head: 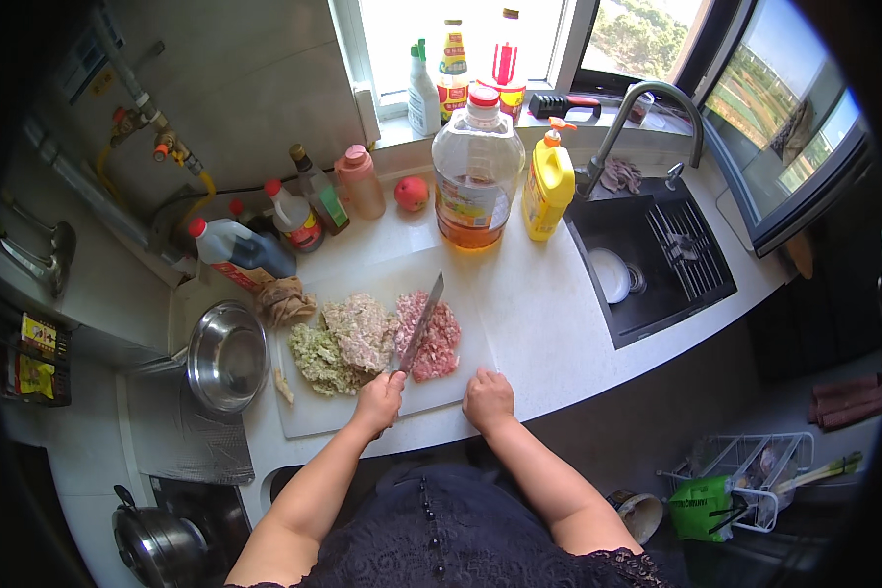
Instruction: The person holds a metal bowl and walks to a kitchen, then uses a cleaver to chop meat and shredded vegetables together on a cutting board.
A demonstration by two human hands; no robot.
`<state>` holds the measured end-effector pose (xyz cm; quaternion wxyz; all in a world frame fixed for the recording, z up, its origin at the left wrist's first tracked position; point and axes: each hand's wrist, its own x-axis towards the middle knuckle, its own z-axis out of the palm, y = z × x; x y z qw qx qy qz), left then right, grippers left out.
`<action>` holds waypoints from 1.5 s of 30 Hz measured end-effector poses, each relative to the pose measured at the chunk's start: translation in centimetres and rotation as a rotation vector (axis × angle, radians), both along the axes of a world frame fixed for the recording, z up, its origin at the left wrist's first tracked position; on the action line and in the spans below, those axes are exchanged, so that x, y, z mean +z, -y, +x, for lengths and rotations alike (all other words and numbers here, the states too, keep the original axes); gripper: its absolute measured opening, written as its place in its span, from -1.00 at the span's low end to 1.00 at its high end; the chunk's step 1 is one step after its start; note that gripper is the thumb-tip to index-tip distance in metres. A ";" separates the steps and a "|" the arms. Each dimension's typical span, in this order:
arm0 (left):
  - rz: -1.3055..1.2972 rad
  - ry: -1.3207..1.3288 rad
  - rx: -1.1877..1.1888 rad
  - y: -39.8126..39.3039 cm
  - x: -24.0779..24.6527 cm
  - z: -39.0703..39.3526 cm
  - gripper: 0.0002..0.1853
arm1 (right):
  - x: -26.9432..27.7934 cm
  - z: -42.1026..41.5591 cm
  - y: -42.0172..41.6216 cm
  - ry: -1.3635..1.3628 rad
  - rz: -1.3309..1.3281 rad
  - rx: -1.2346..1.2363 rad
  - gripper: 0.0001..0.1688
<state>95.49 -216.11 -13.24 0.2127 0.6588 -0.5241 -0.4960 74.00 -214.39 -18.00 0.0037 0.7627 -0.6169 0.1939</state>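
Note:
My left hand (378, 403) grips the handle of a kitchen knife (428, 316), whose blade lies over a patch of pink minced meat (439, 342). Beside it on the white cutting board (316, 424) are a paler mound of minced meat (360, 331) and a green chopped mass (320, 364), touching each other. A small pale piece, perhaps ginger root (284, 386), lies at the board's left side. My right hand (489, 400) rests curled at the board's right front corner, with nothing visible in it.
A steel bowl (228, 356) and a crumpled brown cloth (285, 301) stand left of the board. Behind are sauce bottles (294, 217), a red fruit (411, 193), a large oil jug (478, 176) and a yellow pump bottle (547, 187). A black sink (632, 323) holds a white dish (608, 275).

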 end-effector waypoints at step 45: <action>-0.169 -0.059 0.022 0.3 -2.6 0.4 -0.52 | 0.7 0.2 1.3 -0.039 0.162 -0.002 -0.85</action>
